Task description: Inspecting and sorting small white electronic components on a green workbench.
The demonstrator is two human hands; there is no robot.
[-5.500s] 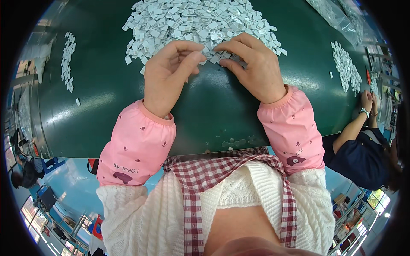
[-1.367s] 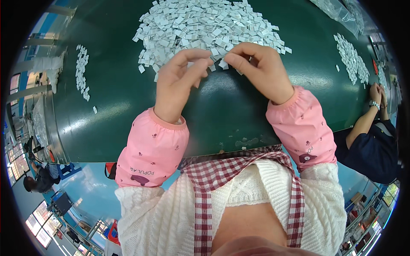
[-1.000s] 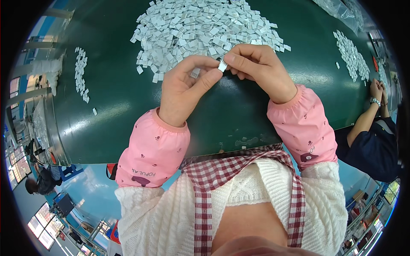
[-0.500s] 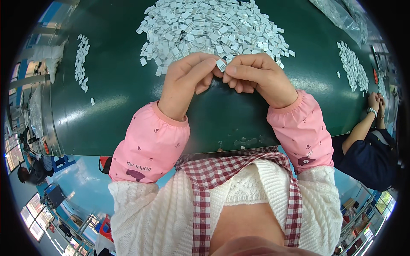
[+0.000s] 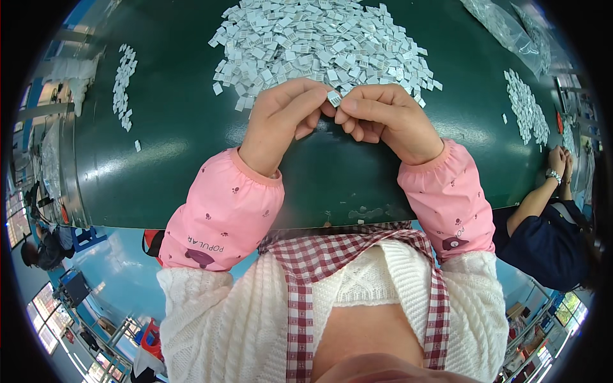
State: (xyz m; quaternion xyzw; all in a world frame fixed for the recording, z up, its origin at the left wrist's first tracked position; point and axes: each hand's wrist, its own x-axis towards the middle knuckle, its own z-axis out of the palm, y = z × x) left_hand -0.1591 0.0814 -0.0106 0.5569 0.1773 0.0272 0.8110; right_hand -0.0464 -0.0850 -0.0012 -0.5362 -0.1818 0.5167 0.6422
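Note:
Between my two hands I hold one small white plastic piece with dark slots (image 5: 334, 98), just in front of a large heap of like pieces (image 5: 306, 45). My left hand (image 5: 279, 118) pinches it from the left with thumb and forefinger. From the right, my right hand (image 5: 389, 118) has its thumb and forefinger closed at the piece's other edge, the remaining fingers curled under. Both hands are above the green tabletop (image 5: 345, 172), with pink sleeve covers on my forearms.
A narrow strip of white pieces (image 5: 123, 86) lies at the left, a single one near it. Another cluster (image 5: 527, 108) lies at the right, beside clear plastic bags (image 5: 504, 29) at the far right. A co-worker's hands (image 5: 559, 159) rest at the table's right edge.
The view has shifted slightly. Both hands keep their pinch on the white piece, which is tilted a little differently and sits slightly to the right.

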